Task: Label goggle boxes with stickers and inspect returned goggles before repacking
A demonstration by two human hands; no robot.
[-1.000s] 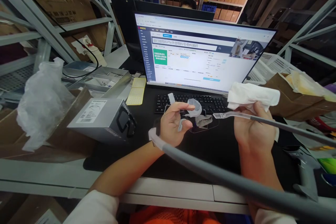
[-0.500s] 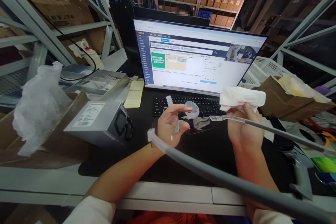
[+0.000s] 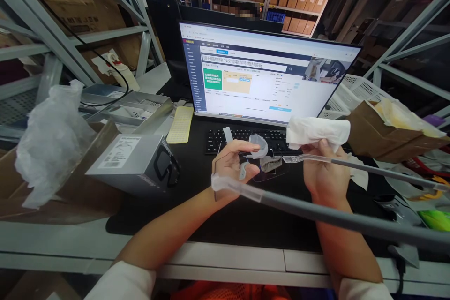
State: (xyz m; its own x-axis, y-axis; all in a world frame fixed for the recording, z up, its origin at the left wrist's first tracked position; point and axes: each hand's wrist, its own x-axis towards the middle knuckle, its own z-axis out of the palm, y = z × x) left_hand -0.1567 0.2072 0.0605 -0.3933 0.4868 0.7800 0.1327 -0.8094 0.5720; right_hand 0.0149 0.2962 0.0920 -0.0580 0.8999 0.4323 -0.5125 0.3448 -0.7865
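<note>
My left hand [image 3: 230,161] is closed around the front of a pair of clear glasses, thumb and forefinger curled about its translucent middle piece [image 3: 259,146]. One grey temple arm [image 3: 302,208] with a clear end runs from near my left wrist to the lower right. The other, thinner-looking arm [image 3: 372,169] passes in front of my right hand [image 3: 326,168]. That hand grips a folded white wipe [image 3: 318,132] between thumb and fingers, above the right end of the keyboard [image 3: 216,140]. The lens outline is hard to make out. Behind it lies a small grey piece [image 3: 271,164].
A monitor [image 3: 246,84] stands behind the keyboard. At left are a grey box with a goggles picture [image 3: 133,164] and a carton [image 3: 70,183] with plastic wrapping [image 3: 52,145]. To the right are a brown box [image 3: 390,136] and a grey device [image 3: 401,211].
The near temple arm's clear end has moved right and my right hand with the white wipe has shifted slightly left. The glasses have turned a little. My left hand keeps its grip.
</note>
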